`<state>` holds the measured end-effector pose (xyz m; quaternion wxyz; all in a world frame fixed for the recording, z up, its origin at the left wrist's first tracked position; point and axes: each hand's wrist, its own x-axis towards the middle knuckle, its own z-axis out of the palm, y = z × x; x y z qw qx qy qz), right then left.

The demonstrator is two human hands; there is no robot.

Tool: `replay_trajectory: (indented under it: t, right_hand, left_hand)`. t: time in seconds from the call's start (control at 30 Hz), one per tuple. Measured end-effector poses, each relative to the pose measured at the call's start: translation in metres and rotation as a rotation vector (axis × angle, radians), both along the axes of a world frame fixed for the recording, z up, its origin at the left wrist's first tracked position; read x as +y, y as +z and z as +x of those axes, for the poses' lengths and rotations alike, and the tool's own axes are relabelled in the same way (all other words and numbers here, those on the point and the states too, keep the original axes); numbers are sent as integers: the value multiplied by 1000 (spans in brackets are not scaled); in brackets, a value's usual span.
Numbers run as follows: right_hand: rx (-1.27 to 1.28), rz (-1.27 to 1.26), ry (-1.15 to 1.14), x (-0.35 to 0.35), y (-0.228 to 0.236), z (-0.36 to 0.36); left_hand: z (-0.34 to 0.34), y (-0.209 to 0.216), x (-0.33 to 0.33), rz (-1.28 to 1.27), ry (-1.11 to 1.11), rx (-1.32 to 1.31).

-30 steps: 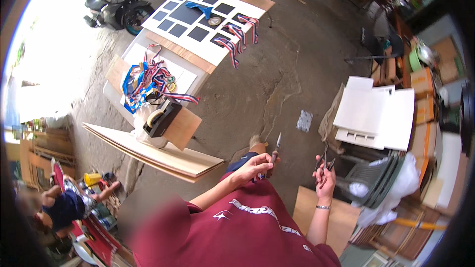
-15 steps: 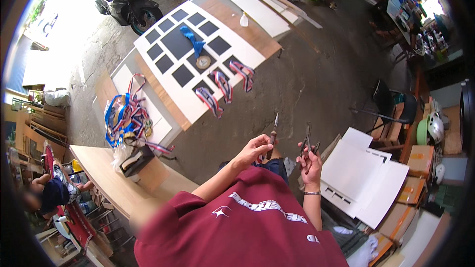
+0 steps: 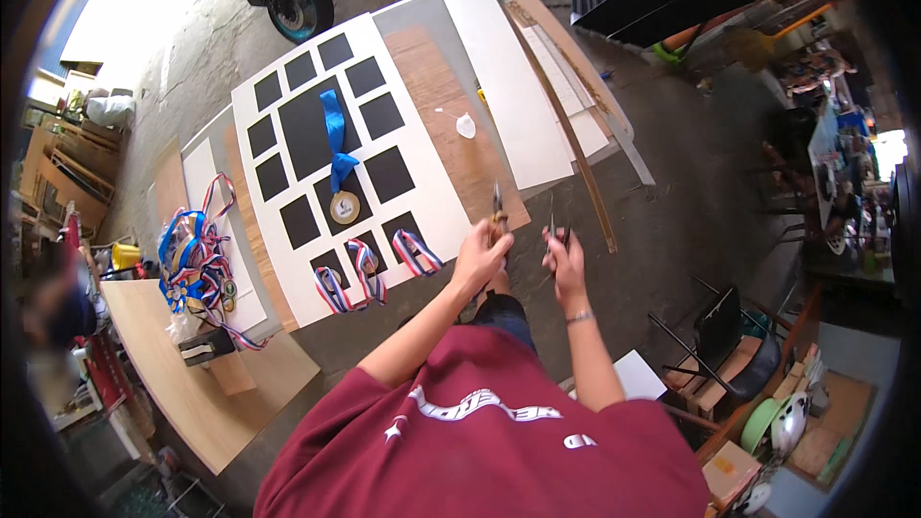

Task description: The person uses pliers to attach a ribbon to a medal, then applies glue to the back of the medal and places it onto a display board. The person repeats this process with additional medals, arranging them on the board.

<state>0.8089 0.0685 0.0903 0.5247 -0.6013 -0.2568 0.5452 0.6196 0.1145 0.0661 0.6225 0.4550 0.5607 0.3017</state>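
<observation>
Near the table's front right edge, my left hand (image 3: 480, 254) is closed around a small pointed knife (image 3: 498, 203) with a brown handle, blade upward. To its right, my right hand (image 3: 567, 264) grips dark scissors (image 3: 554, 233), somewhat blurred, points upward. On the table lies a white board (image 3: 422, 168) with several black rectangles. A round medal (image 3: 344, 207) on a blue ribbon (image 3: 333, 125) rests across it. Three ribbons striped red, white and blue (image 3: 368, 273) lie along its near edge.
A heap of medals and ribbons (image 3: 192, 254) lies left of the board, beside a black case (image 3: 206, 347). A small white bottle-like thing (image 3: 465, 125) stands on brown wood, near white panels (image 3: 489, 67) and a long strip (image 3: 566, 125). A black chair (image 3: 724, 350) stands right; a motorbike (image 3: 297, 5) beyond.
The view has shifted and turned, and both hands are now closer to the table's right front edge. My left hand still holds the knife and my right hand the scissors.
</observation>
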Motion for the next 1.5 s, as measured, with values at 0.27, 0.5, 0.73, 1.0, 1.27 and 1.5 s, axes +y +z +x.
replay_trajectory:
  t: [0.27, 0.5, 0.73, 1.0, 1.27, 1.5]
  right_hand:
    - [-941, 223, 313, 211, -78, 73]
    - [-981, 240, 379, 249, -78, 104]
    - [-1185, 109, 424, 263, -81, 110]
    - [-1359, 192, 417, 275, -75, 97]
    - [-1169, 230, 382, 227, -57, 88]
    - [-1188, 588, 587, 204, -15, -18]
  left_hand:
    - [128, -24, 170, 141, 147, 556]
    - [144, -24, 200, 193, 211, 594]
    - [156, -47, 224, 336, 203, 491]
    - [163, -54, 276, 664, -70, 543]
    - [102, -15, 228, 865, 104, 399]
    - [-81, 19, 15, 504, 322, 470]
